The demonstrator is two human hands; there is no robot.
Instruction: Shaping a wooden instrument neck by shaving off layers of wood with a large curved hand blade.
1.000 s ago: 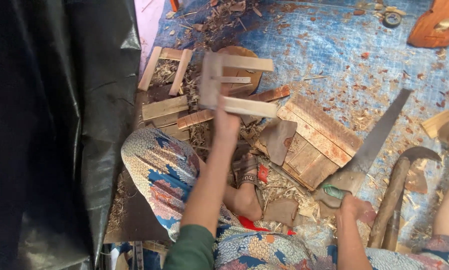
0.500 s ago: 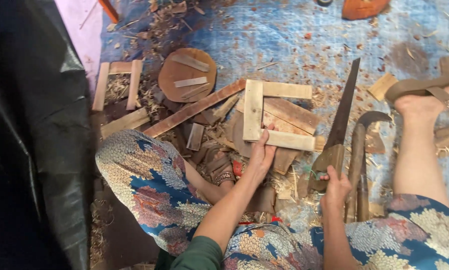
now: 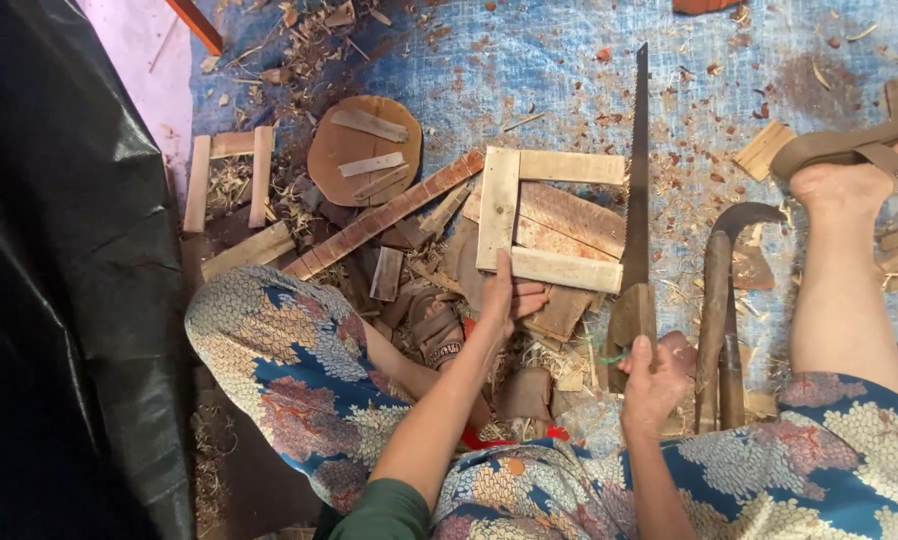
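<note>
Left hand (image 3: 504, 295) pinches the wooden frame (image 3: 539, 215) mid-frame; right hand (image 3: 654, 375) clenches the saw (image 3: 637, 190). Teeth could slip toward those fingers if the frame shifts.

We're on a blue woven tarp (image 3: 529, 60) littered with wood chips and shavings, daylight across it. Black plastic sheeting (image 3: 59, 300) hangs at nine o'clock, with a pink surface (image 3: 144, 50) at eleven.
</note>
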